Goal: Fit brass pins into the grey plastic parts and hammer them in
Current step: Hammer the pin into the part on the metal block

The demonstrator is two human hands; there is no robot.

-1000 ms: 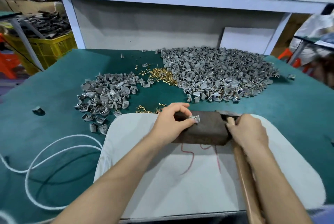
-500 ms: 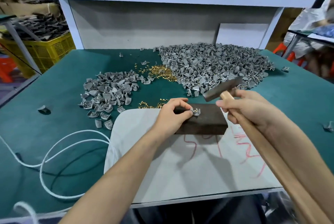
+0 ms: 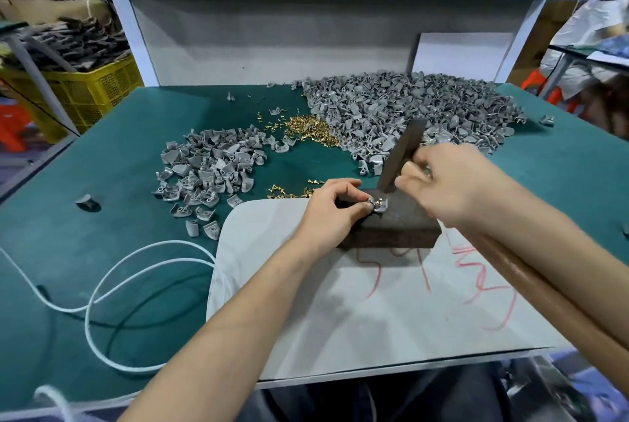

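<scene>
Green tabletop [image 3: 102, 183] bears grey parts [image 3: 408, 108] and brass pins [image 3: 308, 128]. Your left grip [image 3: 332, 207] pinches one part [image 3: 379, 205] on the dark block [image 3: 398, 227]; your right grip [image 3: 452, 183] clasps the hammer [image 3: 401, 156].

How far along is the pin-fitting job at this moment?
Done: perhaps the smaller pile at left, though pins there cannot be made out. In hand: the left hand pinches one grey part with a brass pin on the dark block; the right hand holds the hammer over it. Left: the large pile and loose brass pins.
</scene>
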